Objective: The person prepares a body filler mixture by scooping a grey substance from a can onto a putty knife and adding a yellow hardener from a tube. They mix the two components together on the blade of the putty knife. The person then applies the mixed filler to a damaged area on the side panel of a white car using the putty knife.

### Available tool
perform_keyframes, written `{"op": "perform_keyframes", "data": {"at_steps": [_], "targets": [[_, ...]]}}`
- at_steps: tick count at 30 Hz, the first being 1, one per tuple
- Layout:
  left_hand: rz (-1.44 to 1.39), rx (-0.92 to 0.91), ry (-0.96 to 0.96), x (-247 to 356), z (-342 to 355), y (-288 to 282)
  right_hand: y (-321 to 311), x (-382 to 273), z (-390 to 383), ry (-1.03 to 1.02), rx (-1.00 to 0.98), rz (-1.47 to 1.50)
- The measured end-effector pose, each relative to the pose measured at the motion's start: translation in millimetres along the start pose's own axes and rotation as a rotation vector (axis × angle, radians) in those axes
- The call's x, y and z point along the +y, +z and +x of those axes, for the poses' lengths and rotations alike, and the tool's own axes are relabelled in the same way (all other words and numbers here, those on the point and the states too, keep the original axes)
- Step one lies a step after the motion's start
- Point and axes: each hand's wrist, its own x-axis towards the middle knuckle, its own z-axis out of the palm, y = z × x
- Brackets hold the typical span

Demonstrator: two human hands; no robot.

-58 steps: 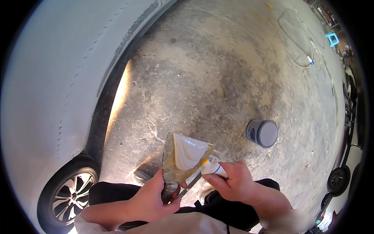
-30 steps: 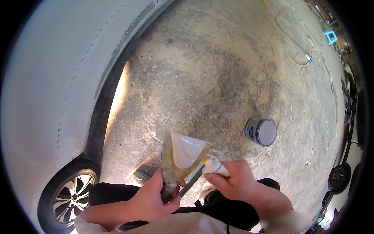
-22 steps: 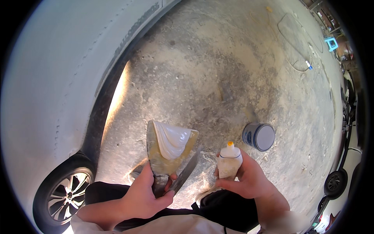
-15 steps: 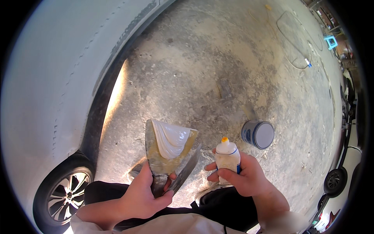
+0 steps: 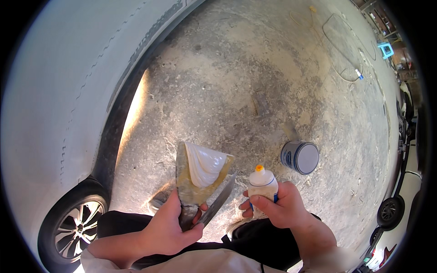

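Note:
My left hand (image 5: 170,227) is closed round the handle of a broad putty knife (image 5: 190,196), its blade up and fanned out. A thick, glossy white layer of putty (image 5: 204,167) covers much of that blade. A second thin metal scraper (image 5: 220,200) is pinched in the same hand, edge-on, just right of the putty knife. My right hand (image 5: 287,209) grips a soft white tube (image 5: 263,183) with a blue stripe, nozzle up. Orange-yellow paste (image 5: 260,168) shows at the nozzle. The tube stays apart from both blades.
A round tin (image 5: 300,157) with a grey lid is on the stained concrete floor beyond my right hand. On the left a pale car body (image 5: 54,100) and its wheel (image 5: 79,227) stand close. A hose (image 5: 339,68) and a blue stool (image 5: 386,50) are at far right.
My left hand has shifted slightly right with the putty knife and scraper. The tube has come slightly down and left in my right hand, a little nearer the blades.

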Motion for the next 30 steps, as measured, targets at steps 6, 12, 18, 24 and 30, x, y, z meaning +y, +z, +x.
{"op": "perform_keyframes", "data": {"at_steps": [6, 12, 18, 24, 30], "targets": [[-0.022, -0.003, -0.001, 0, 1, 0, 7, -1, 1, -0.062, 0.047, -0.051], [-0.013, 0.012, -0.018, 0, 0, 3, -2, 6, 0, -0.146, -0.074, 0.021], [-0.024, -0.001, -0.010, -2, 0, 4, -3, 6, 2, -0.070, -0.107, 0.169], [0.035, -0.012, -0.041, -1, -2, 1, 7, 6, 3, -0.086, 0.002, -0.228], [0.200, 0.000, 0.014, -6, 2, 4, 4, 7, 4, -0.149, 0.084, -0.487]]}}
